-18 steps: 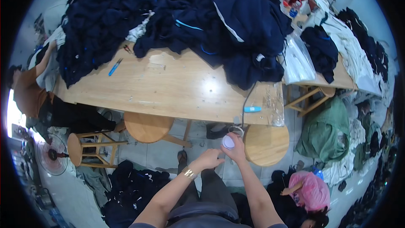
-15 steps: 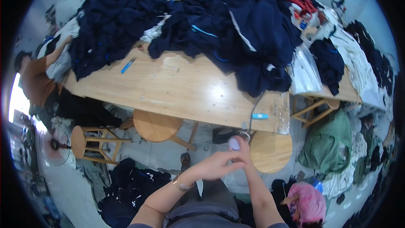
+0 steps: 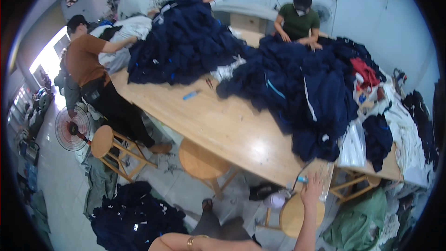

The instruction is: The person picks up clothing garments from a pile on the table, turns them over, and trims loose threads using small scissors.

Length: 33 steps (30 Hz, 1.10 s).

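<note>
My right hand (image 3: pixel 312 189) reaches over the near right corner of the wooden table (image 3: pixel 223 130), its fingers spread. Just at its fingertips, on the tabletop, lies a small light-blue tool (image 3: pixel 302 179), partly covered and too small to name. A dark cord runs beside it. My left hand (image 3: pixel 232 245) is low at the bottom edge, past a gold bracelet on the wrist; its fingers are cut off from view. A lilac-white round container (image 3: pixel 275 200) is below the table edge, left of my right forearm. Blue thread snips (image 3: pixel 191 95) lie farther left on the table.
Large heaps of navy garments (image 3: pixel 297 79) cover the table's far side. Wooden stools (image 3: pixel 203 160) stand along the near edge, one under my right arm. A fan (image 3: pixel 73 128) and a navy cloth pile (image 3: pixel 134 218) are on the floor. A person in brown (image 3: pixel 86 58) and two others stand around the table.
My right hand has moved from beside the lilac-white container up to the table corner. My left hand has dropped toward the lower edge. The view has tilted up, showing more of the people.
</note>
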Motion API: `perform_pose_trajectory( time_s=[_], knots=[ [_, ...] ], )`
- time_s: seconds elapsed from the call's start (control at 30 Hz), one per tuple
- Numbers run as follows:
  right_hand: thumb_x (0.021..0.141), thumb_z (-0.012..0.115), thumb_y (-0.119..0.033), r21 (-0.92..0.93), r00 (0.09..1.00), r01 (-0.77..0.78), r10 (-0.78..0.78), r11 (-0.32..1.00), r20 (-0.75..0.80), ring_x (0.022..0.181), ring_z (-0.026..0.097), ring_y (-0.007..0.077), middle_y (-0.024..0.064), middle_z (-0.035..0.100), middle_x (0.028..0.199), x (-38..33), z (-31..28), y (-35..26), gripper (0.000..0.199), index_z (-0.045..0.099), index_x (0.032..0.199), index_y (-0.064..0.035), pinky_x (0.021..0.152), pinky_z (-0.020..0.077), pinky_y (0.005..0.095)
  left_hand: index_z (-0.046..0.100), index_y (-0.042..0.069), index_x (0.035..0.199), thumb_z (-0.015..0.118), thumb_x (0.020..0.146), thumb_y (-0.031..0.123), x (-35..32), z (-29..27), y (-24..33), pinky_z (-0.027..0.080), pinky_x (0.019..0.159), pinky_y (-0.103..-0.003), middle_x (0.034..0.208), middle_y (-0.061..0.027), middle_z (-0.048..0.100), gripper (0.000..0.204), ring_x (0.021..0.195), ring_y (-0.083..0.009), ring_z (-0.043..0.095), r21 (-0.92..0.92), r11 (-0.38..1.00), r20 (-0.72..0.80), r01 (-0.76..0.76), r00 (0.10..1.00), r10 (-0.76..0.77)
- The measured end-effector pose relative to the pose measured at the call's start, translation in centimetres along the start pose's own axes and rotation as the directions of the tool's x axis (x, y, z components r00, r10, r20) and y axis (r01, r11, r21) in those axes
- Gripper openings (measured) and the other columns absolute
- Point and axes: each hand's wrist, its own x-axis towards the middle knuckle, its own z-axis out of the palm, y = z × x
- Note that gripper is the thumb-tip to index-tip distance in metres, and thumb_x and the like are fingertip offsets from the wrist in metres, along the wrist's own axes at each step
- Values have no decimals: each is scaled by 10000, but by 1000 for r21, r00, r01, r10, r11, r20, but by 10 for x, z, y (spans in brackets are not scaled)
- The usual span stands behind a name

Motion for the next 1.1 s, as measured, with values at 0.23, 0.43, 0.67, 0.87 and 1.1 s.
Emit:
perform_pose_trajectory(
  time_s=[0.23, 0.43, 0.67, 0.87, 1.1],
  knots=[
    [842, 542, -156, -3, 941, 318, -315, 948, 126, 923, 570, 356, 205, 581, 1042, -3, 25, 39, 313, 536, 1107, 12, 754, 468, 418, 585, -23, 984, 577, 896, 254, 7, 5, 24, 429, 751, -408, 971, -137, 581, 291, 877, -308, 527, 296, 939, 151, 176, 962, -228],
    [894, 567, -379, 30, 909, 8, 6, 1000, -417, 695, 606, 301, 169, 652, 861, 23, 1, -5, 435, 608, 1007, 39, 618, 476, 384, 586, 17, 1102, 572, 882, 347, 0, -5, 47, 411, 866, -433, 1137, -145, 570, 398, 1048, -320, 512, 314, 648, -534, 694, 693, -484],
    [893, 603, -252, 810, 843, -268, -280, 521, 459, 703, 590, 132, 103, 649, 842, 50, -76, -142, 312, 597, 1014, 36, 659, 479, 286, 631, 5, 1009, 628, 861, 233, -29, -63, -38, 464, 633, -265, 816, -75, 604, 272, 687, -138, 582, 631, 460, -770, 624, 433, 468],
    [847, 623, -31, 889, 829, -267, -381, 372, 409, 714, 626, 155, 127, 650, 899, 43, -93, -182, 208, 556, 1039, 15, 640, 491, 216, 654, 16, 1034, 646, 857, 190, -42, -59, -29, 452, 633, -243, 882, -53, 609, 247, 743, -99, 581, 515, 756, -838, 404, 421, 347],
    [873, 598, -94, 748, 688, -650, -314, 135, 654, 830, 618, 153, 93, 642, 962, 32, -75, -191, 263, 552, 1118, -12, 716, 503, 227, 645, 25, 1031, 644, 797, 95, -52, -72, -16, 469, 612, -256, 872, -49, 595, 245, 726, -135, 573, 835, 181, -496, 520, 565, 660]
  ],
)
